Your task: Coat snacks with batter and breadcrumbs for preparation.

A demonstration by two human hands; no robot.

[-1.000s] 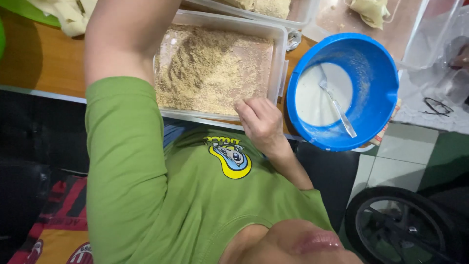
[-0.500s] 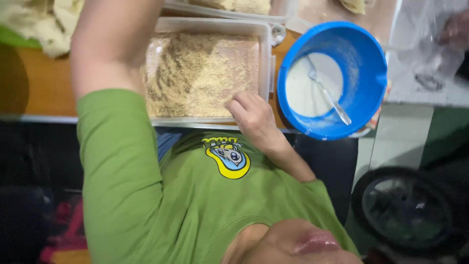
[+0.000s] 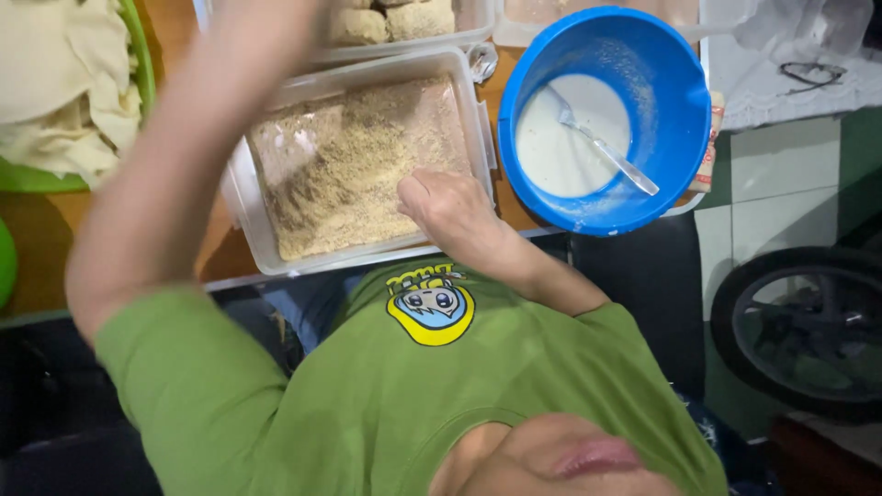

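The right hand point(image 3: 450, 207) is resting in the clear rectangular plastic tray of tan breadcrumbs point(image 3: 358, 174), its fingers curled narrow into the crumbs at the near right corner; whether they are holding anything I cannot tell. The left hand is reaching up out of view, only its forearm point(image 3: 184, 156) showing. The tray is sitting near the edge of the wooden bench point(image 3: 46, 248), so pressing down could be tipping it. The blue round plastic bowl of white batter point(image 3: 606, 119) with its metal fork point(image 3: 602, 147) is overhanging that edge too; a nudge could spill it.
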